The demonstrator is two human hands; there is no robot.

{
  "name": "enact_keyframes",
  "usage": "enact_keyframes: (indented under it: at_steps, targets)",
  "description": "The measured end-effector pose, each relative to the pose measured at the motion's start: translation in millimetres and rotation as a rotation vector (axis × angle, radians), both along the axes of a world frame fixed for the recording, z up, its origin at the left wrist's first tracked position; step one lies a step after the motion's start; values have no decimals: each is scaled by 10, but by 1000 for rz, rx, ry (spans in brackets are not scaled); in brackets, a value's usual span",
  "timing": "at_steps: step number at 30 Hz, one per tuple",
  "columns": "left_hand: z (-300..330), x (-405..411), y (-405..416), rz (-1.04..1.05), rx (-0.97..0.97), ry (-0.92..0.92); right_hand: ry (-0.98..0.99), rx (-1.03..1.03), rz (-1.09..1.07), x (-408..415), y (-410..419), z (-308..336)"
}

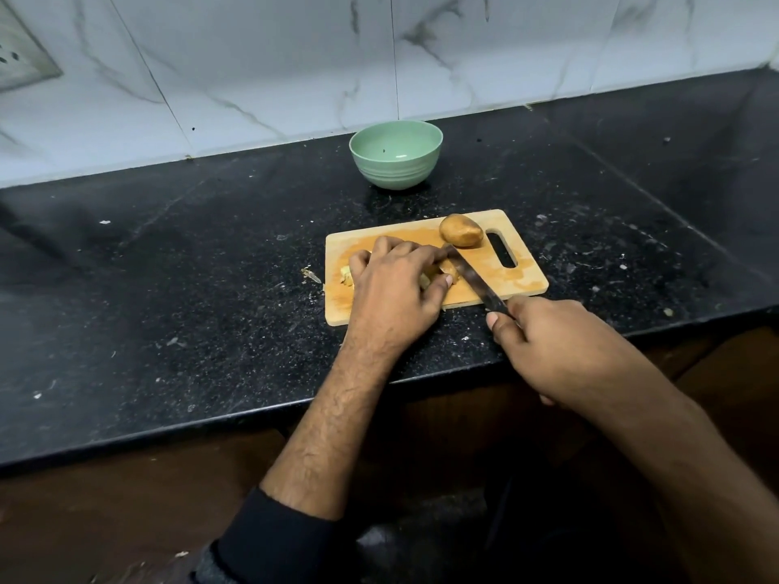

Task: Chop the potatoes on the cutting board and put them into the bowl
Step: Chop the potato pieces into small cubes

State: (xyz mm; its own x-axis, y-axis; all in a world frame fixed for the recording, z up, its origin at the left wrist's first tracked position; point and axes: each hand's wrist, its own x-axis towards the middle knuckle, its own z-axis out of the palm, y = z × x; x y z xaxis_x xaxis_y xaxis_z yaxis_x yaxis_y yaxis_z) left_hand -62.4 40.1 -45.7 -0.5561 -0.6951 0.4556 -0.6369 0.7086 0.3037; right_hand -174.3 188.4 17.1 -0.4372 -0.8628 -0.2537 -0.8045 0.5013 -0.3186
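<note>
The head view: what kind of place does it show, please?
Most likely a home kitchen. A black stone counter runs along a marble-look tiled wall. On it lie a wooden cutting board with a whole potato and a green bowl.

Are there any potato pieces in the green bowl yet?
No, the green bowl holds no potato; the cut pieces lie on the cutting board.

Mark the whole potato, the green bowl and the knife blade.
whole potato (460,230): head view, middle of its skin.
green bowl (396,172): head view, outer wall.
knife blade (474,279): head view, flat of the blade.
</note>
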Motion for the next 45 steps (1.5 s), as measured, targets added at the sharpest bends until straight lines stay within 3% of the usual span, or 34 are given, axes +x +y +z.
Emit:
enact_keyframes:
  at_steps: [7, 15, 30, 45]
  targets:
    - [-6, 11, -26, 6, 92, 90, -24, -2, 28, 48, -2, 35]
    - [5, 21, -32, 22, 160, 119, 88, -12, 1, 88, -3, 84]
    - [62, 14, 23, 72, 42, 63, 103, 126, 7, 80, -93, 213]
    - [63, -30, 96, 79, -110, -75, 338, 152, 71, 11, -36, 327]
